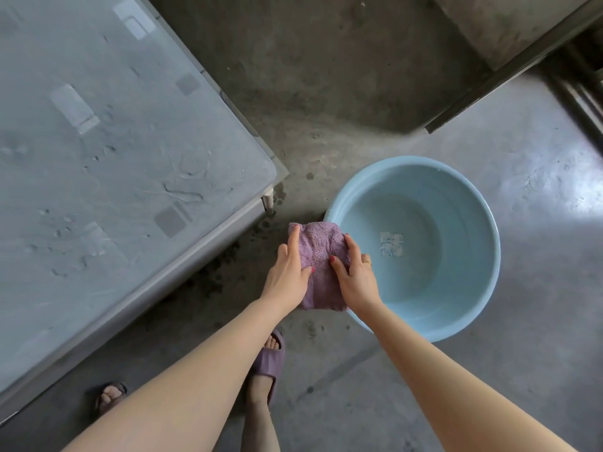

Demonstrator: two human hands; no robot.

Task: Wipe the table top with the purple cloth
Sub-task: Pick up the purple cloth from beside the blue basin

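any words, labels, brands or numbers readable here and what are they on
No text can be read in this picture.
Sticker inside the blue basin: a pale square label on the bottom, print too blurred to read.
Table top: pale rectangular patches show through the glass, no lettering visible.
Purple cloth, held by the left hand and right hand: no tag or print visible.

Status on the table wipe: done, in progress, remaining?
Done: the purple cloth is picked up and folded. In hand: left hand and right hand both hold it in the air, between the table top and the blue basin. Left: the whole wipe; the cloth isn't touching the glass, which shows streaks and smears.
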